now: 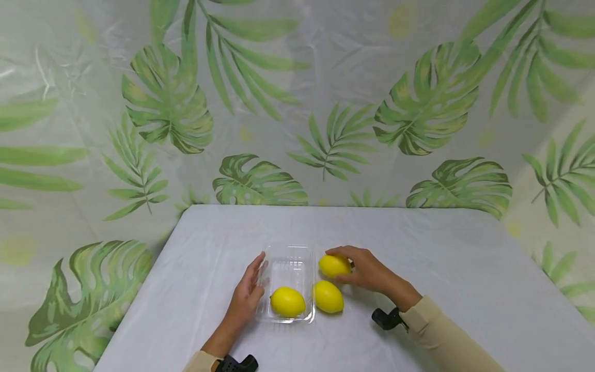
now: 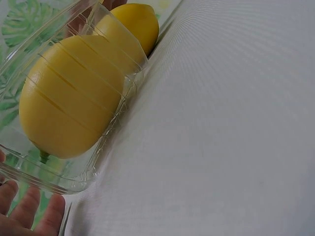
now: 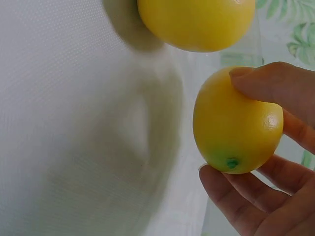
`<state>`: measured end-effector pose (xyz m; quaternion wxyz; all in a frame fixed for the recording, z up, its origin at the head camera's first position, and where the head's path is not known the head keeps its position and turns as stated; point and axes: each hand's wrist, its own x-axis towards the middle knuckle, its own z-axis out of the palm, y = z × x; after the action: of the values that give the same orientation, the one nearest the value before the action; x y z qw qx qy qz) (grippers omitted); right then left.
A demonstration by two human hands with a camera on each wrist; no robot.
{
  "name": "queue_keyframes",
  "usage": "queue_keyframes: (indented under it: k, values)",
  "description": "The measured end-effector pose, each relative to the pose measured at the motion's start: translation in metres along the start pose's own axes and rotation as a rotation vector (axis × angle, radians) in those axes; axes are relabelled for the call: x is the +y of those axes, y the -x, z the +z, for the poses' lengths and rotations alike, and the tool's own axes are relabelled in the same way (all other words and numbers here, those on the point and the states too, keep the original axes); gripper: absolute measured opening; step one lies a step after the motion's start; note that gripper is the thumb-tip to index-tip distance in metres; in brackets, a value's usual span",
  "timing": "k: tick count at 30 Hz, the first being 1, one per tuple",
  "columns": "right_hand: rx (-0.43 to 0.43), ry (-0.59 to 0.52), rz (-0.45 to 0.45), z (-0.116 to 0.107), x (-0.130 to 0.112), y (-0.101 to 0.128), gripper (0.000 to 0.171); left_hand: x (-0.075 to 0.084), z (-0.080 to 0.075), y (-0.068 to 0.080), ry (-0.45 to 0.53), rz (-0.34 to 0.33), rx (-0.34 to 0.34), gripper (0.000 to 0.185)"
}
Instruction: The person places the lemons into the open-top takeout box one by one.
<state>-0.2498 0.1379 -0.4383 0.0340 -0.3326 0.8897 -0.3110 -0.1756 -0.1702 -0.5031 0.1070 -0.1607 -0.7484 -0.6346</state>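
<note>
A clear plastic container (image 1: 286, 271) lies on the white-covered table with one yellow lemon (image 1: 288, 303) in its near end. My left hand (image 1: 245, 295) rests along the container's left side, its fingers (image 2: 51, 216) fairly straight by the rim. To the right of the container, my right hand (image 1: 367, 269) grips a second lemon (image 1: 331, 265) between thumb and fingers; the green stem end of this lemon (image 3: 231, 132) points out between them. A third lemon (image 1: 329, 297) sits just nearer, close against the container's right edge.
A white cloth (image 1: 418, 243) covers the table. Behind it hangs a leaf-patterned sheet (image 1: 334, 67). Each wrist carries a black camera, the right one (image 1: 387, 319) just above the table.
</note>
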Motion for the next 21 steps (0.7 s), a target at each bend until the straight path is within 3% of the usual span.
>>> queue_keyframes:
  k: [10, 21]
  values:
    - [0.069, -0.005, -0.014, -0.011, -0.008, 0.002, 0.055, 0.003, 0.001, 0.001, 0.001, 0.019, -0.002, 0.07]
    - [0.129, -0.038, -0.066, -0.017, -0.026, -0.005, 0.053, 0.0, 0.001, 0.001, 0.002, -0.017, 0.008, 0.07]
